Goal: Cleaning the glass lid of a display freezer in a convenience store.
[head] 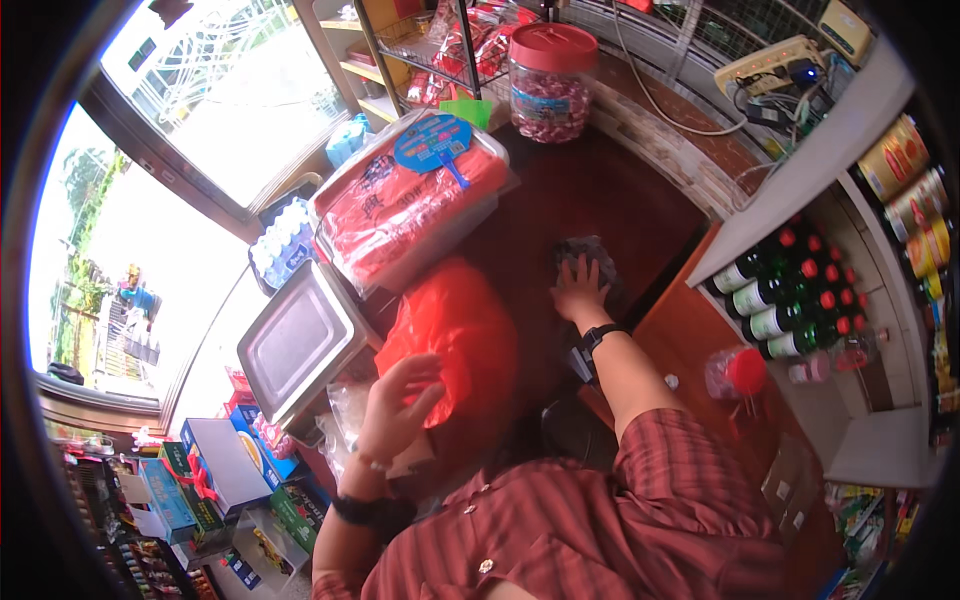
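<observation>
My right hand [581,289] lies flat with spread fingers on a crumpled grey cloth [602,251], which rests on the dark brown tabletop [585,195]. At the lower left, my left hand [405,397] is raised against the near left side of a thin red plastic bag [469,330]; its fingers are loosely bent and apart, and it does not plainly grip the bag. The red bag bulges at the table's left part. Behind it sits a tub [450,225] topped with a clear-wrapped pack of red bags [397,202] and a blue hand fan [433,142].
A red-lidded jar of wrapped sweets [551,90] stands at the back. A metal tray-like lid [304,337] leans on the left. Green bottles [780,292] fill a shelf at right, near a red-lidded plastic jar [739,371]. A power strip [772,67] and cables lie at the upper right.
</observation>
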Available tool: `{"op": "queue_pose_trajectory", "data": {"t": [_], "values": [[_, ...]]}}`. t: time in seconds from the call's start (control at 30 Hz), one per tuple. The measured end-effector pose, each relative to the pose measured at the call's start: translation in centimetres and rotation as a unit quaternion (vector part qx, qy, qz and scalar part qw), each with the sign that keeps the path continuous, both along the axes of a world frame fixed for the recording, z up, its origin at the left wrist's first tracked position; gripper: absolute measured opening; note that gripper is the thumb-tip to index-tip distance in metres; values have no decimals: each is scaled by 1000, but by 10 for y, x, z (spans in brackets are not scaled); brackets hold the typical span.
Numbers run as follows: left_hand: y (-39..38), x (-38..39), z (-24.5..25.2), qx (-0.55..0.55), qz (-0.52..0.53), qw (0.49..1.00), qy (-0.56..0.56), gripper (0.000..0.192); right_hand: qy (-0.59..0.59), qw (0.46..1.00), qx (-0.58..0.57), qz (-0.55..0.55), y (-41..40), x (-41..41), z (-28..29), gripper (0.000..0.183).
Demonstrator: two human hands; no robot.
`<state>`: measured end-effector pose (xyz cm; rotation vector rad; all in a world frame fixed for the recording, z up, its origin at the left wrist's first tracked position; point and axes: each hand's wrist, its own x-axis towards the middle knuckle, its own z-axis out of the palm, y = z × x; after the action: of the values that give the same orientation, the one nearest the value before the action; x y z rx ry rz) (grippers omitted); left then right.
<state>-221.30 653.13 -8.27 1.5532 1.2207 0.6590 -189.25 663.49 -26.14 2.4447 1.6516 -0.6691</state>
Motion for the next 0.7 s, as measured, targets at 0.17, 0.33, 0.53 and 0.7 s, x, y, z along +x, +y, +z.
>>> {"op": "queue_pose_trajectory", "data": {"t": [0.17,0.33,0.53,0.7], "values": [[-9,-46,-3,-23,120,992,29,33,-23,995,93,-4,97,68,-21,57],[-28,-69,-7,-114,253,960,47,35,13,993,95,-75,194,96,-15,56],[-29,-70,-15,-185,279,941,47,35,48,994,84,-43,273,55,-8,54],[-2,-54,-12,-202,260,942,71,33,35,969,144,199,286,31,-32,51]]}}
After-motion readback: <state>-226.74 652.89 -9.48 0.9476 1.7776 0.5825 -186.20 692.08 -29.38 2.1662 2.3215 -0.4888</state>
